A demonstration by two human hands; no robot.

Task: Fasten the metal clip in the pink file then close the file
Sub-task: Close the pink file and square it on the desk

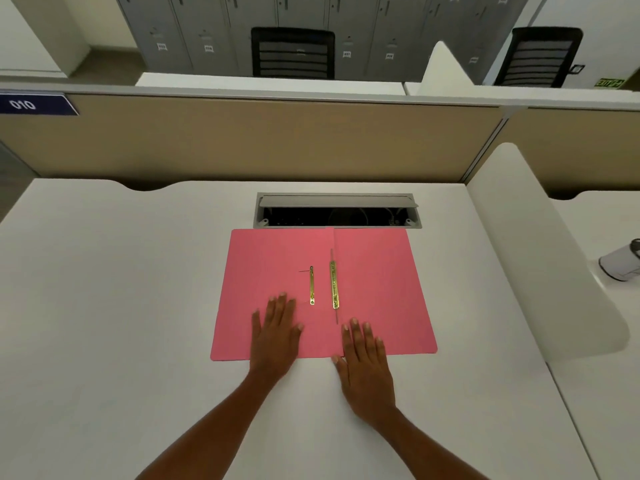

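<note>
The pink file is lying open and flat on the smooth white desk, a thin matte card folder with rounded corners, just in front of the grey cable hatch. Along its centre fold the long brass fastener strip is sitting, shiny and punched with small holes, thin prongs showing at both ends. A shorter loose brass clip bar is lying just beside it on the left leaf, parallel and apart.

I am resting my left hand palm down on the left leaf, fingers spread and pointing away from me, gripping nothing. My right hand is lying flat too, fingers loosely together, fingertips on the file's near edge by the fold, palm on the desk, empty.
</note>
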